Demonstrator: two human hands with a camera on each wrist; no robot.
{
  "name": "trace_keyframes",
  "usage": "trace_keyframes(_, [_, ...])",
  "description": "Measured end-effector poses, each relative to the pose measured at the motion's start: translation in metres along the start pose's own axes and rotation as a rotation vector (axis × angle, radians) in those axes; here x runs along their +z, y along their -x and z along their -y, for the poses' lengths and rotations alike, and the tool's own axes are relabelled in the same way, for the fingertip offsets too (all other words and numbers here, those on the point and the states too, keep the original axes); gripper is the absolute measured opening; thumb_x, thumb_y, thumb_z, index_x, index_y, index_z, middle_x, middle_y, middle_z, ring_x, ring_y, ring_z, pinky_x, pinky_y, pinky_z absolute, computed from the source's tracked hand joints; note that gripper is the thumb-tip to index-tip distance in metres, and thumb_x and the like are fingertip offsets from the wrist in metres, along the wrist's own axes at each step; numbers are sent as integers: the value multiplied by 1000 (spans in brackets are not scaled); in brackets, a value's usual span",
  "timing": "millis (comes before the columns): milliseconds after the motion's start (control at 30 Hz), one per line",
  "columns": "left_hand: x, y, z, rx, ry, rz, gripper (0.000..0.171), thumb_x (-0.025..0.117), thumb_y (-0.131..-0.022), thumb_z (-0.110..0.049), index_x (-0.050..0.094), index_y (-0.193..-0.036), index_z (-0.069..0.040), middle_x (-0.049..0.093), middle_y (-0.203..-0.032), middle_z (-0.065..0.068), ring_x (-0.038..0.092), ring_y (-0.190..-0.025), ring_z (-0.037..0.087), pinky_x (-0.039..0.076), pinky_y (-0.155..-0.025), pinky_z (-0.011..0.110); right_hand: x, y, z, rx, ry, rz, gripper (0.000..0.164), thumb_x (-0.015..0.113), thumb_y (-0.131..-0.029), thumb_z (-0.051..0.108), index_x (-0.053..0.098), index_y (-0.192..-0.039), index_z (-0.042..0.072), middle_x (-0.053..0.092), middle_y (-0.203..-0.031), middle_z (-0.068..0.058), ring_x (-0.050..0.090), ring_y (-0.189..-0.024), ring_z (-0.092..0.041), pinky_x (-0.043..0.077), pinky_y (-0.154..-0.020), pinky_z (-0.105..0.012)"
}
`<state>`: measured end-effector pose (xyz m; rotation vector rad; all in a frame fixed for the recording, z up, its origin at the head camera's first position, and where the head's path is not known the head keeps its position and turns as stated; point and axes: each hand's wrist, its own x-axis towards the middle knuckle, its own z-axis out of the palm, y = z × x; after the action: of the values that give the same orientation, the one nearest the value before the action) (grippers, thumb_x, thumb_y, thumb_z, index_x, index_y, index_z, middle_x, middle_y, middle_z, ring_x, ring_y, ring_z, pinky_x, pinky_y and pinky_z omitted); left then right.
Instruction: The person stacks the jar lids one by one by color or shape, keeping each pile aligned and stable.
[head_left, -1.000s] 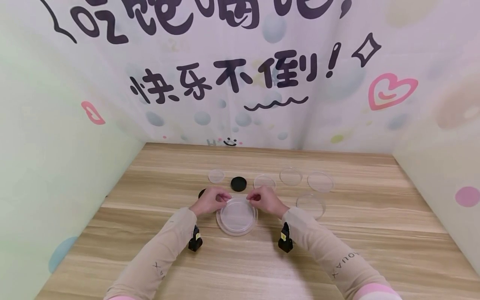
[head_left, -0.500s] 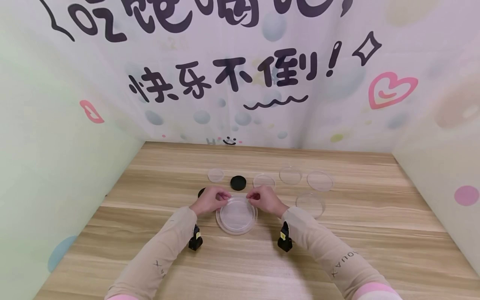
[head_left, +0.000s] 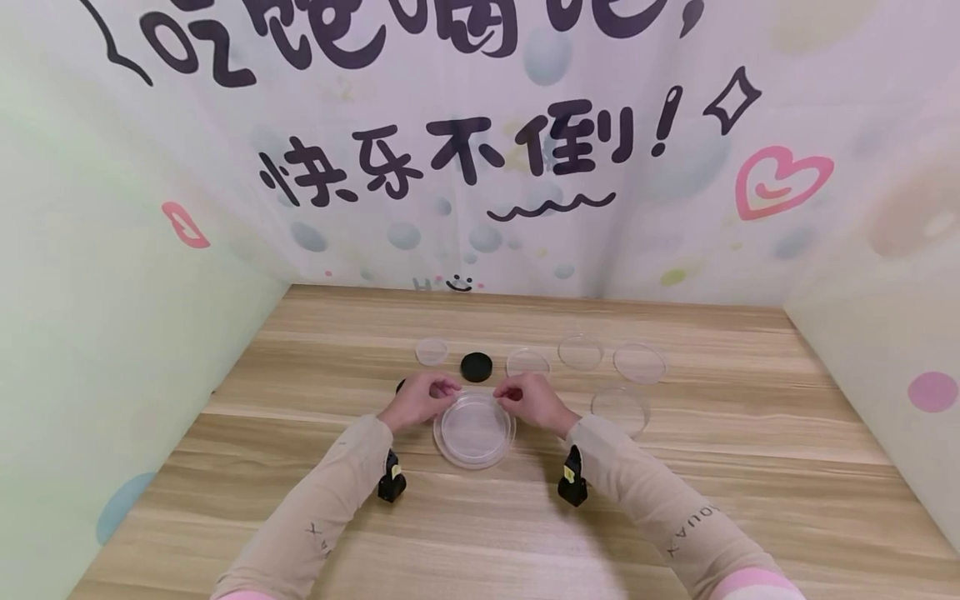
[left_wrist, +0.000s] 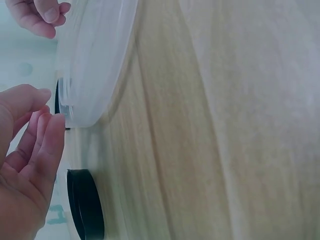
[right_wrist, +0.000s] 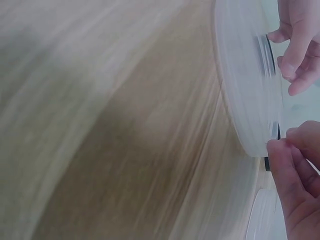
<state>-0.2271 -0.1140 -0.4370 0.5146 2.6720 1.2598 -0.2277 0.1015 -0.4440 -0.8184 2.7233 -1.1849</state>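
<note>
A stack of clear round plastic dishes lies on the wooden table in front of the person, the smaller round on top of the wider one. My left hand is at its far left edge, thumb and fingers apart; the left wrist view shows nothing between them, and the fingertips are close to the rim. At the far right edge is my right hand, with thumb and forefinger close together by the rim in the right wrist view. Nothing shows between them. Whether either hand touches the rim is unclear.
Behind the stack lies a black round disc; another black disc is mostly hidden by the left hand in the head view. Several clear round dishes are spread behind and right, including a small one and a larger one.
</note>
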Motion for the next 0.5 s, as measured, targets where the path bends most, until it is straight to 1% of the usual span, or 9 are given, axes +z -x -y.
trace_keyframes(167, [-1,0,0,83,10,-35,13,62,-78,1,65,-90,2,59,-77,4,53,-72,13,46,-65,22,-2,3,-2,-21,-16,-33,9,61,-78,-2,66,-85,-4,64,-79,-9,56,-69,-13,47,-61,-18])
trace_keyframes(233, [-1,0,-1,97,18,-42,13,62,-77,1,64,-90,3,59,-77,5,53,-72,14,46,-66,23,-3,5,-3,-32,-17,-51,9,61,-78,-2,66,-85,-4,64,-80,-9,57,-69,-14,47,-62,-19])
trace_keyframes(333, [-1,1,-4,94,26,-47,14,61,-78,1,64,-91,4,59,-77,5,53,-72,15,46,-66,24,-7,9,-5,-40,-7,-75,9,60,-78,-2,67,-84,-3,64,-79,-9,57,-69,-14,48,-62,-20])
trace_keyframes(500, [-2,0,-8,66,43,-50,15,61,-78,0,63,-92,4,59,-77,4,53,-72,14,46,-66,24,-15,17,-9,-15,-8,-83,10,59,-79,0,67,-84,-3,64,-79,-7,56,-70,-13,48,-63,-22])
